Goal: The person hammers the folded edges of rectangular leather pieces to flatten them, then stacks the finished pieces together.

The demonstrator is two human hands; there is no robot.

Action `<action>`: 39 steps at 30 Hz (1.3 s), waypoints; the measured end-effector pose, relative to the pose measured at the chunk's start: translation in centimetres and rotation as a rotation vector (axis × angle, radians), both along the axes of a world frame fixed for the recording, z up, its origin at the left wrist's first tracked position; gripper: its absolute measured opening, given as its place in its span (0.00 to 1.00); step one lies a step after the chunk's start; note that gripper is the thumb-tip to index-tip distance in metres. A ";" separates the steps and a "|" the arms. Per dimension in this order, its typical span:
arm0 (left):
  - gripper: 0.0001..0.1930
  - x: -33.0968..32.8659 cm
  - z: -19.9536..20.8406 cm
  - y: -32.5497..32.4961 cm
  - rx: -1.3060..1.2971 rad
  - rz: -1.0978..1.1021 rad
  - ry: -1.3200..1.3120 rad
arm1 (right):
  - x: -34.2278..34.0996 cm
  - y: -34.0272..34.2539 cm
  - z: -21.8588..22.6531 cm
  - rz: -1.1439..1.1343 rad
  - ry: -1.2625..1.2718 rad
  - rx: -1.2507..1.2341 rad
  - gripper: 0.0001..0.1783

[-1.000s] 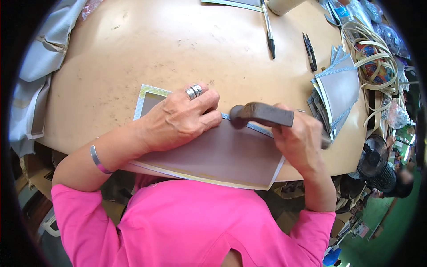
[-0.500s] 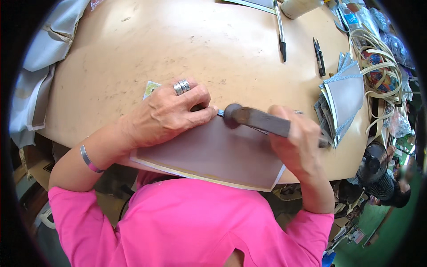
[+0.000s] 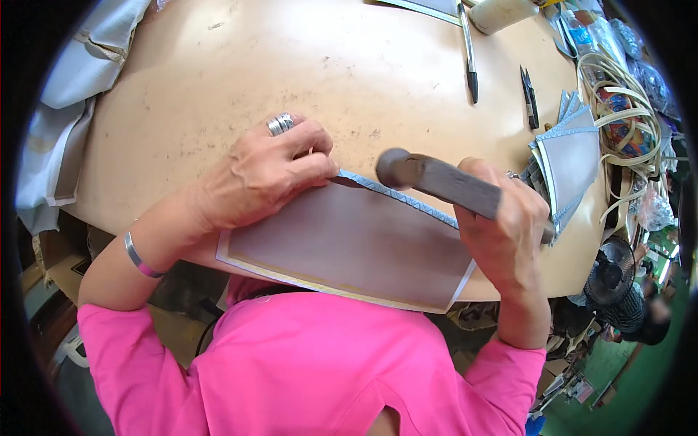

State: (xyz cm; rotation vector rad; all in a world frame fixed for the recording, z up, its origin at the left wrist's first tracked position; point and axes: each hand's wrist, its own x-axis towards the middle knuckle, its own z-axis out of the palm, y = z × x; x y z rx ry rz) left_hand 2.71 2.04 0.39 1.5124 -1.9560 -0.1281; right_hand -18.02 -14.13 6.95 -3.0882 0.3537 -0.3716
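Note:
A grey-brown flat panel [image 3: 363, 240] lies at the near edge of the table, with a pale border along its near and right sides. Along its far edge runs a narrow blue patterned strip [image 3: 396, 193]. My left hand [image 3: 273, 171] pinches the panel's far edge near the strip's left end, fingers closed on it. In my right hand [image 3: 502, 214] is a hammer [image 3: 451, 185], gripped with fingers wrapped round it. Its round head is raised above the table just beyond the blue strip, apart from the panel.
At the right stands a stack of grey pieces with blue patterned edges [image 3: 571, 156]. Beyond it lie thread snips [image 3: 528, 98] and a pen [image 3: 469, 58]. Coiled pale strips [image 3: 625, 109] hang over the right edge; grey sheets [image 3: 80, 80] drape at the left. A fan [image 3: 609, 270] stands beyond the table.
The hammer has lifted off the panel's far edge and moved right with my right hand. My left hand has shifted slightly left and away from me, exposing more of the blue strip.

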 end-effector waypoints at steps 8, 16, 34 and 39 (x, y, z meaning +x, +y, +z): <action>0.11 0.0 0.1 0.7 -0.055 -0.043 -0.218 | 1.8 0.4 -0.3 0.054 -0.035 -0.009 0.07; 0.09 1.1 0.1 1.1 0.066 0.060 0.145 | 2.1 0.5 0.9 0.043 0.195 -0.079 0.06; 0.12 2.8 0.7 3.2 0.165 0.095 0.130 | 4.4 1.4 -0.3 0.085 0.065 -0.001 0.07; 0.13 2.7 1.3 3.4 0.116 0.090 -0.085 | 5.0 1.8 -1.6 0.121 0.116 0.002 0.05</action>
